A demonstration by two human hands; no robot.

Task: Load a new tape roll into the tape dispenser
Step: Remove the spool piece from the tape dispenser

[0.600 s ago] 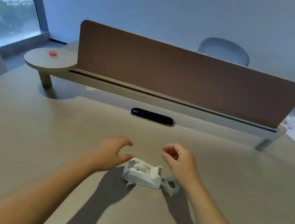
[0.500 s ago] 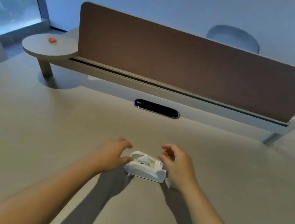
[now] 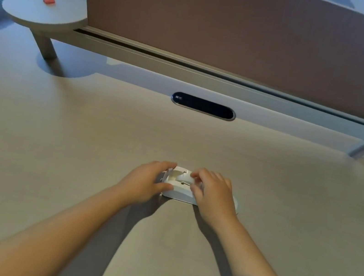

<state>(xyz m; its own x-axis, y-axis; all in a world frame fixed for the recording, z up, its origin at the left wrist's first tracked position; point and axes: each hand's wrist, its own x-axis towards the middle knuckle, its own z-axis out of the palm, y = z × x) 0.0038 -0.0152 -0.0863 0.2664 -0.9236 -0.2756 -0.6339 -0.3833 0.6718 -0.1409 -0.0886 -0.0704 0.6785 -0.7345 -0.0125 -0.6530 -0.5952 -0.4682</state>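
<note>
Both hands now close on the tape dispenser (image 3: 178, 186), where earlier they hovered apart above it. The left hand (image 3: 144, 183) grips its left end; the right hand (image 3: 211, 194) pinches at its top, now covering the tape roll beside it.

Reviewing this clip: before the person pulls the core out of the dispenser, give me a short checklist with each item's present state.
1. Dispenser flat on the desk: ok.
2. Left hand steadying the dispenser's left end: ok, thumb and fingers on it.
3. Right hand on the core in the cradle: ok, fingertips pinch at it; firmness cannot tell.
4. New tape roll within reach: cannot tell, only a faint edge shows behind the right hand.
5. Cradle free of old tape: cannot tell, too small.
6. Desk around the dispenser free of obstacles: ok.
</note>
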